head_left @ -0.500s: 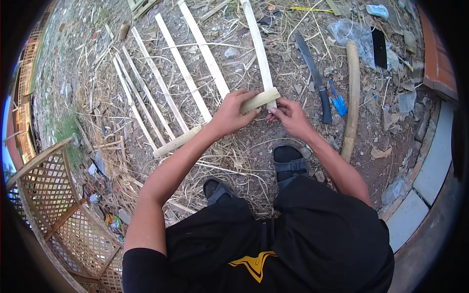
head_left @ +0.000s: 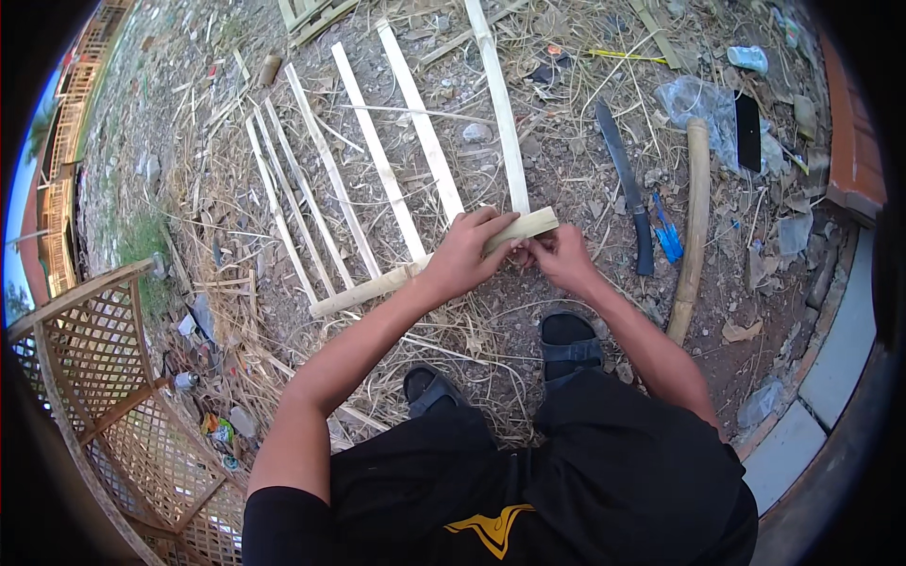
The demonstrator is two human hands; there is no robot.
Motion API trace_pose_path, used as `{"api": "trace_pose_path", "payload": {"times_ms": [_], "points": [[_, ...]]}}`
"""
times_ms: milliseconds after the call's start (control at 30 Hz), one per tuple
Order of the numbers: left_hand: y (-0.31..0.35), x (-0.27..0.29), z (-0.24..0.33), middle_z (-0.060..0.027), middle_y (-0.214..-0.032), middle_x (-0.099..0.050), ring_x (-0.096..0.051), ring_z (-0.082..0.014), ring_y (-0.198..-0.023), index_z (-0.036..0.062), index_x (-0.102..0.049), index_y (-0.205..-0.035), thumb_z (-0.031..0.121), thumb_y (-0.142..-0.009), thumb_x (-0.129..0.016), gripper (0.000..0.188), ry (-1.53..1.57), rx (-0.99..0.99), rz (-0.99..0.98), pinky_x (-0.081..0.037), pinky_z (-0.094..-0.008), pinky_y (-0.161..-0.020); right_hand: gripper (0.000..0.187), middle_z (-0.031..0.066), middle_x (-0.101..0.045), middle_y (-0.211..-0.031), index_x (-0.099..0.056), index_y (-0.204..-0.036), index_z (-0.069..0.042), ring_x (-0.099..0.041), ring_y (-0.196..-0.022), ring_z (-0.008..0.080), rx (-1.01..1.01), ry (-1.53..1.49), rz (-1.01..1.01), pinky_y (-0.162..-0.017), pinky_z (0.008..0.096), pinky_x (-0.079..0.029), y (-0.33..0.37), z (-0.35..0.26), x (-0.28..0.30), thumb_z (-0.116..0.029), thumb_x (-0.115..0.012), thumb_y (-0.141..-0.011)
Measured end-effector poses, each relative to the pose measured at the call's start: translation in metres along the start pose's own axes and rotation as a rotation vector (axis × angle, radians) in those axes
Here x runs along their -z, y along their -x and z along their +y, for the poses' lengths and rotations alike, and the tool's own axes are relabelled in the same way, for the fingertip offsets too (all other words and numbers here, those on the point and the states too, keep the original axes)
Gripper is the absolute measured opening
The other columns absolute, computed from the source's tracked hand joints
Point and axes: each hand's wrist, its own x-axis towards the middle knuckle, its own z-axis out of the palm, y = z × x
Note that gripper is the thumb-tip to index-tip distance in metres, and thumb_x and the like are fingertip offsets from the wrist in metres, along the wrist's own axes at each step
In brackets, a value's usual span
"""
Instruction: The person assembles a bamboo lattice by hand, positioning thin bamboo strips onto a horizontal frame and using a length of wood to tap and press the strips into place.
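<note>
A pale bamboo crosspiece [head_left: 363, 291] lies slantwise before me, with several flat strips running away from it. My left hand [head_left: 469, 250] wraps round the crosspiece near its right end, thumb underneath. Just below that end, my right hand [head_left: 559, 259] is closed, its fingertips pinched together against the crosspiece's near edge; what they hold, if anything, is hidden. The rightmost bamboo strip [head_left: 500, 108] meets the crosspiece between my hands, and its near end is out of sight. The other strips, such as a middle bamboo strip [head_left: 377, 151], reach the crosspiece further left.
To the right lie a machete [head_left: 620, 156], a blue-handled tool [head_left: 667, 231] and a bamboo pole [head_left: 694, 217]. Beyond are a clear plastic bag [head_left: 694, 99] and a flat black object [head_left: 747, 130]. A lattice panel [head_left: 123, 377] stands at left; a tiled ledge [head_left: 788, 439] borders the right.
The right strip's end, which stuck out below the crosspiece, is now hidden. My right hand has closed in under the crosspiece near my left fingertips. The whole view has shifted slightly.
</note>
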Motion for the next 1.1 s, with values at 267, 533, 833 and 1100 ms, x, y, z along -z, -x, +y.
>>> {"api": "trace_pose_path", "payload": {"times_ms": [267, 533, 833, 1100], "points": [[0.02, 0.011, 0.012, -0.0133, -0.102, -0.06, -0.059, -0.0296, -0.091, 0.0033, -0.06, -0.133, 0.018, -0.087, -0.076, 0.051, -0.112, -0.154, 0.118, -0.049, -0.0394, -0.08, 0.023, 0.0144, -0.07, -0.096, -0.063, -0.12, 0.009, -0.071, -0.08, 0.0155, 0.141, -0.223, 0.336, -0.072, 0.0282, -0.06, 0.038, 0.001, 0.001, -0.002, -0.054, -0.101], [0.045, 0.036, 0.025, -0.013, -0.098, -0.06, -0.059, -0.0261, -0.086, 0.0002, -0.06, -0.133, 0.015, -0.086, -0.075, 0.052, -0.229, -0.219, 0.111, -0.05, -0.0385, -0.077, 0.023, 0.0114, -0.069, -0.092, -0.064, -0.12, 0.009, -0.07, -0.078, 0.0143, 0.177, -0.214, 0.356, -0.071, 0.0273, -0.06, 0.04, -0.001, 0.015, -0.003, -0.056, -0.101], [0.085, 0.067, 0.004, -0.0133, -0.1, -0.061, -0.058, -0.0273, -0.087, 0.0003, -0.06, -0.134, 0.013, -0.085, -0.075, 0.053, -0.32, -0.198, 0.094, -0.049, -0.0389, -0.077, 0.024, 0.0101, -0.071, -0.089, -0.066, -0.12, 0.007, -0.071, -0.078, 0.0147, 0.103, -0.171, 0.078, -0.068, 0.0273, -0.06, 0.048, 0.007, -0.011, -0.004, -0.059, -0.1], [0.116, 0.093, -0.006, -0.0127, -0.1, -0.063, -0.059, -0.027, -0.086, -0.0015, -0.062, -0.13, 0.015, -0.084, -0.074, 0.051, -0.403, -0.182, 0.14, -0.05, -0.0384, -0.077, 0.026, 0.0097, -0.07, -0.087, -0.064, -0.121, 0.008, -0.071, -0.076, 0.0145, -0.024, -0.149, -0.138, -0.067, 0.0279, -0.059, 0.043, -0.005, -0.011, -0.006, -0.059, -0.1]]}}
